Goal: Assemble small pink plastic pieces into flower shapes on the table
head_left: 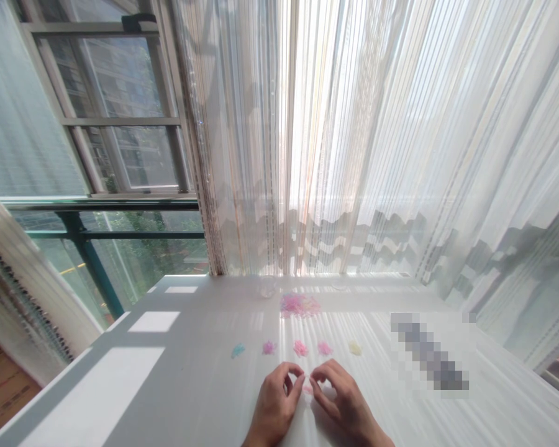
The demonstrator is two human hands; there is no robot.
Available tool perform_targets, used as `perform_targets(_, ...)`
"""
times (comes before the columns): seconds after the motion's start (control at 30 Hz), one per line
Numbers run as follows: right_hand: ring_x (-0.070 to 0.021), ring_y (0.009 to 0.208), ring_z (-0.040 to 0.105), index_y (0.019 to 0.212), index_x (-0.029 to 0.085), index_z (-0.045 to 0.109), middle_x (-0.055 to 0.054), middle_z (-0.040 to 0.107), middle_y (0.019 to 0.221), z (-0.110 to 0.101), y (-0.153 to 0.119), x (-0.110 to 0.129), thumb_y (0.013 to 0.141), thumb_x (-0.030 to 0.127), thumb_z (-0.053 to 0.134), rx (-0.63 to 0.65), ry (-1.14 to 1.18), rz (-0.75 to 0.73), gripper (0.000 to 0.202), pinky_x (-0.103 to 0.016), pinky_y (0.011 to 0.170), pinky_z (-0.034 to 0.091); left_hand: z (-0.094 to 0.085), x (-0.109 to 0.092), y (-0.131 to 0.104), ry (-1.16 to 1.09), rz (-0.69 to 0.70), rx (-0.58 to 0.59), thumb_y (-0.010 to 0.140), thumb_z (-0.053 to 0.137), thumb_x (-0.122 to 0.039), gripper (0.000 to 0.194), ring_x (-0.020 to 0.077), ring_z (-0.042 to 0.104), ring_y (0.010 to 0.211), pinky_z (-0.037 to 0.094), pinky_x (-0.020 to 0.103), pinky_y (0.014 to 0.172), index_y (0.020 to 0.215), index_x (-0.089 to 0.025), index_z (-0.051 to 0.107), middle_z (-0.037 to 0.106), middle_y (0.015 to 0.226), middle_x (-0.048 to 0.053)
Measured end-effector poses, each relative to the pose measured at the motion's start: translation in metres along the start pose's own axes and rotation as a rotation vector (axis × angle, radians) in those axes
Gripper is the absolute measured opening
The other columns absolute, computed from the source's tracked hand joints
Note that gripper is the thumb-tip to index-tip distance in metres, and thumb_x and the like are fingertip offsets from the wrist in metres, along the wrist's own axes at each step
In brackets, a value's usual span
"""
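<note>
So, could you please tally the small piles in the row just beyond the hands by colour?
Blue pile: 1
Purple pile: 1
Pink piles: 2
Yellow pile: 1
Total: 5

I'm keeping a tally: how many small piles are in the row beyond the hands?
5: from left to right, a blue pile, a purple pile, a deep pink pile, a pale pink pile, a yellow pile.

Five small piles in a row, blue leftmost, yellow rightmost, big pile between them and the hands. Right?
No: the big pile lies beyond the small piles, on the curtain side, as the head view shows. Five in a row, blue pile leftmost, yellow pile rightmost: correct.
</note>
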State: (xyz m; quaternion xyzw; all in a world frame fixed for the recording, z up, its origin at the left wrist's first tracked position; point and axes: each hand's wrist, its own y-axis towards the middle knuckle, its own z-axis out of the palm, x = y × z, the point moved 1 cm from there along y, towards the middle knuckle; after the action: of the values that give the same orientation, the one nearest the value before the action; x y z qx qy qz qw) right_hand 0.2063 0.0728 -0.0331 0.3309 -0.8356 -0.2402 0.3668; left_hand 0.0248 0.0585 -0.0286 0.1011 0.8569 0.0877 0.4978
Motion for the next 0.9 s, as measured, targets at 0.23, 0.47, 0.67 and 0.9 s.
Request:
perform_targets(0.23,-0.0163,0.071,0.063,0.088,0.02,0.062,-0.002,0.064,0.077,0.0,0.001,0.0,0.099,0.02,0.052,-0.016,-0.021,0.016,0.015,-0.026,0.066,0.051,0.0,0.001,0.001,-0.02,-0.011,-0.015,0.093,0.054,-0.043,0.031,0.0171,0.063,0.064,0.052,0.026,0.066,0.093,-0.018,0.073,0.073,0.078,0.006)
perform_targets(0.47,-0.0171,0.068,0.065,0.088,0.021,0.067,-0.003,0.067,0.076,0.003,-0.002,-0.012,0.1,0.032,0.052,-0.11,-0.035,0.111,0.022,-0.027,0.065,0.053,0.003,0.003,0.001,-0.04,0.032,-0.145,0.093,0.054,-0.047,0.033,0.0156,0.059,0.059,0.052,0.026,0.063,0.093,-0.019,0.072,0.072,0.079,0.006)
perform_targets(0.67,-0.0203,0.065,0.066,0.09,0.019,0.071,-0.008,0.072,0.081,-0.006,0.004,-0.034,0.099,0.049,0.05,-0.284,-0.107,0.322,0.037,-0.031,0.063,0.055,0.009,0.007,0.001,-0.007,0.045,-0.142,0.094,0.052,-0.044,0.031,0.0149,0.058,0.058,0.051,0.026,0.063,0.087,-0.019,0.069,0.07,0.078,0.004)
perform_targets(0.9,-0.02,0.061,0.061,0.084,0.02,0.069,-0.007,0.067,0.074,-0.014,0.015,-0.047,0.099,0.052,0.046,-0.23,-0.217,0.233,0.042,-0.033,0.061,0.051,0.01,0.009,0.0,0.017,0.038,-0.127,0.093,0.053,-0.039,0.027,0.0146,0.058,0.058,0.05,0.026,0.064,0.083,-0.019,0.069,0.069,0.074,0.004)
